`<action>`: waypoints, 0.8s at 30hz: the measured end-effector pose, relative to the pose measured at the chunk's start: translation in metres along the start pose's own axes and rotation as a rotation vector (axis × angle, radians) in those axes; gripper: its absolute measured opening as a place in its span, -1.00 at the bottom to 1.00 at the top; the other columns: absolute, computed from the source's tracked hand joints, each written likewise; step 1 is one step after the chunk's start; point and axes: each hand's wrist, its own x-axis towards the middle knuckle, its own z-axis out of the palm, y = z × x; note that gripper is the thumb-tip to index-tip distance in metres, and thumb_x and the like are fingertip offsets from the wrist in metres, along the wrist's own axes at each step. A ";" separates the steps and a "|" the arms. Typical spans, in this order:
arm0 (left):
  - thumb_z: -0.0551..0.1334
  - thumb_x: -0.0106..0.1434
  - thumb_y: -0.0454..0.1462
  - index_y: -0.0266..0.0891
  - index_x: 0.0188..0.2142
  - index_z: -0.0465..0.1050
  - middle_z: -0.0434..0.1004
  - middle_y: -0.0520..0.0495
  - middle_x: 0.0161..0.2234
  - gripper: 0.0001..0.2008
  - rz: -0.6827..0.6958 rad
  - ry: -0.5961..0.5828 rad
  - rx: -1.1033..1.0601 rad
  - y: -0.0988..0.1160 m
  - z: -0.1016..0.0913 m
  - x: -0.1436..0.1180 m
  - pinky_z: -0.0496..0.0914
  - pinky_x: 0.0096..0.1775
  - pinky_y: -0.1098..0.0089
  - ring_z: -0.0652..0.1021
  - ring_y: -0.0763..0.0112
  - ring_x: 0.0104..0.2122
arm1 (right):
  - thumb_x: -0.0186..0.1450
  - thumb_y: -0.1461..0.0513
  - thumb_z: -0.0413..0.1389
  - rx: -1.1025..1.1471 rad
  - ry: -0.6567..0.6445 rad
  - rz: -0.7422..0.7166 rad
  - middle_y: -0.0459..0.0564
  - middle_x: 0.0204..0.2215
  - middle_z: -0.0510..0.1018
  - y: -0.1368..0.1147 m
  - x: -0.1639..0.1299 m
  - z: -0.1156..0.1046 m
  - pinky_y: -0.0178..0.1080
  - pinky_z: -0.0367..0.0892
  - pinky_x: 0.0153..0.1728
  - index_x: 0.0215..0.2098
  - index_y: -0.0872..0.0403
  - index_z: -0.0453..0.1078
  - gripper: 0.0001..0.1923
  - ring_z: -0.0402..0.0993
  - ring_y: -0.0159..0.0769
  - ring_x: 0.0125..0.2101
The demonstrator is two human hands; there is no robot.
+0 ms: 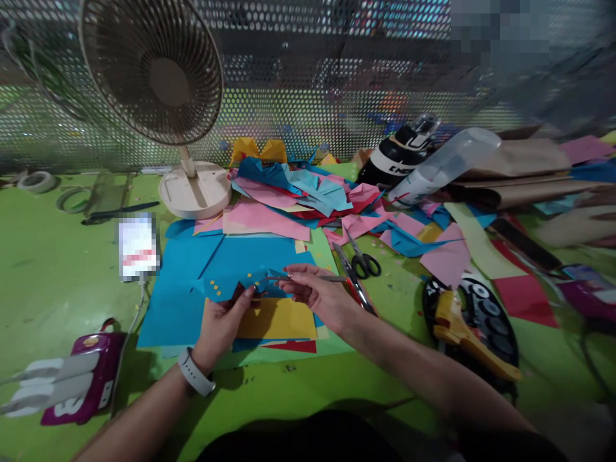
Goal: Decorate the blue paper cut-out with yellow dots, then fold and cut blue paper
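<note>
My left hand (pixel 225 321) pinches a blue paper piece (pixel 221 287) between thumb and fingers. Several tiny yellow squares are on that piece. My right hand (pixel 317 294) grips a slim metal tool (pixel 332 278) that looks like tweezers, its thin tip pointing left at the blue paper's right part. Whether the tip touches the paper, I cannot tell. Under both hands lies a stack of coloured sheets, with a large blue sheet (pixel 187 314) and a yellow sheet (pixel 283 319) on top. Just right of my right hand are a red-and-silver cutting tool (pixel 359 292) and black-handled scissors (pixel 362 258).
A fan (pixel 192 189) stands at the back left, beside a heap of crumpled paper (pixel 293 189). Two bottles lean behind the heap, one a black bottle (pixel 394 157). A yellow glue gun (pixel 462 330) rests on a black tray at right. A phone (pixel 138 247) and purple power strip (pixel 91 366) lie left.
</note>
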 end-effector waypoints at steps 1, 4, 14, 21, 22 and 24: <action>0.34 0.11 -0.14 -0.25 -0.24 0.57 0.65 -0.10 -0.33 -0.73 0.006 -0.012 0.002 0.000 0.000 0.000 0.52 -0.33 0.31 0.62 0.24 -0.39 | 0.05 0.23 0.29 0.006 0.006 -0.005 -0.07 -0.45 0.65 0.001 0.001 -0.001 -0.36 0.42 -0.43 -0.34 0.05 0.51 -0.82 0.60 -0.33 -0.42; 0.33 0.12 -0.14 -0.26 -0.24 0.56 0.65 -0.11 -0.30 -0.74 0.019 -0.033 0.013 -0.001 0.000 0.000 0.53 -0.29 0.30 0.62 0.25 -0.38 | 0.04 0.24 0.29 0.042 0.029 0.011 -0.09 -0.48 0.65 0.004 0.003 -0.001 -0.37 0.42 -0.44 -0.35 0.05 0.51 -0.82 0.60 -0.34 -0.44; 0.35 0.09 -0.12 -0.24 -0.22 0.56 0.65 -0.10 -0.30 -0.70 0.007 -0.021 0.009 -0.001 0.000 -0.001 0.53 -0.26 0.28 0.62 0.23 -0.34 | -0.01 0.22 0.32 0.102 0.038 0.022 -0.12 -0.50 0.64 0.012 0.003 0.003 -0.39 0.43 -0.41 -0.41 0.04 0.50 -0.82 0.60 -0.37 -0.44; 0.35 0.10 -0.15 -0.24 -0.22 0.55 0.64 -0.08 -0.31 -0.72 0.022 -0.011 0.013 0.000 -0.001 -0.001 0.53 -0.26 0.28 0.62 0.24 -0.35 | 0.01 0.22 0.33 0.086 0.041 -0.019 -0.14 -0.47 0.64 0.015 0.005 0.001 -0.32 0.43 -0.39 -0.40 0.02 0.50 -0.82 0.59 -0.34 -0.42; 0.35 0.10 -0.15 -0.24 -0.21 0.55 0.64 -0.08 -0.31 -0.72 0.022 -0.014 0.007 0.000 -0.001 -0.001 0.53 -0.26 0.28 0.62 0.24 -0.35 | 0.01 0.21 0.33 0.080 0.040 -0.026 -0.14 -0.46 0.64 0.015 0.005 0.001 -0.32 0.43 -0.39 -0.39 0.03 0.50 -0.81 0.59 -0.34 -0.42; 0.35 0.09 -0.15 -0.23 -0.21 0.55 0.64 -0.08 -0.30 -0.71 0.021 -0.015 0.001 0.000 -0.001 -0.001 0.54 -0.27 0.28 0.62 0.25 -0.36 | 0.00 0.21 0.34 0.074 0.041 -0.039 -0.13 -0.46 0.64 0.015 0.004 0.001 -0.33 0.43 -0.39 -0.40 0.03 0.50 -0.80 0.59 -0.33 -0.42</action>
